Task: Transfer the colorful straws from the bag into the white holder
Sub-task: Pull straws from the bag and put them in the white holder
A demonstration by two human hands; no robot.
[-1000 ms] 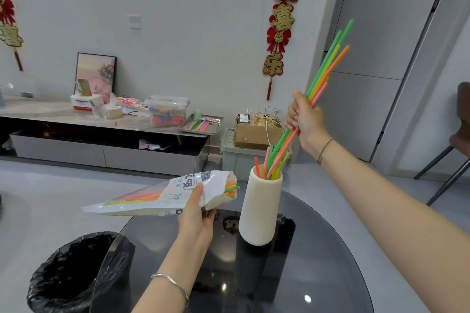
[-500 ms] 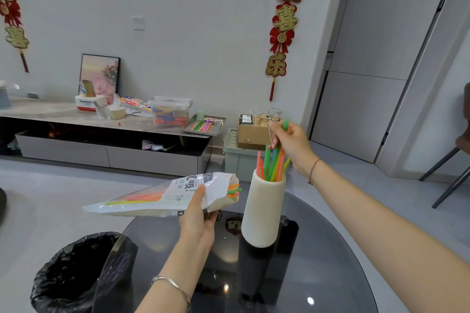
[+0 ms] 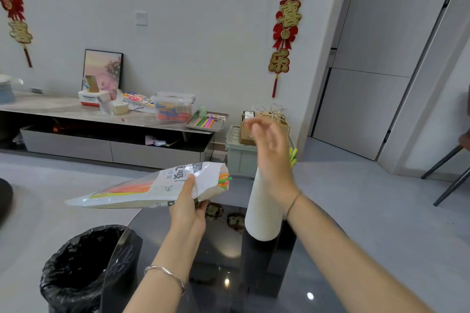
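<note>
My left hand (image 3: 189,204) grips a white plastic bag (image 3: 152,185) held level above the table's left edge; orange, yellow and green straws (image 3: 224,180) poke out of its open right end. The ribbed white holder (image 3: 263,213) stands upright on the dark glass table (image 3: 229,274). My right hand (image 3: 270,152), blurred, fingers spread and empty, hovers in front of the holder's mouth and hides it. Only a few green and yellow straw tips (image 3: 293,157) show past the hand on the right.
A bin lined with a black bag (image 3: 84,267) stands below the table's left edge. Behind are a low TV cabinet (image 3: 109,132) with boxes, a metal tray of straws (image 3: 207,122), and a green crate (image 3: 240,155) with a cardboard box. A chair (image 3: 452,168) is at right.
My right hand lowered the bundle of straws into the holder, let go, and now hangs open over it. The left hand and bag stayed in place.
</note>
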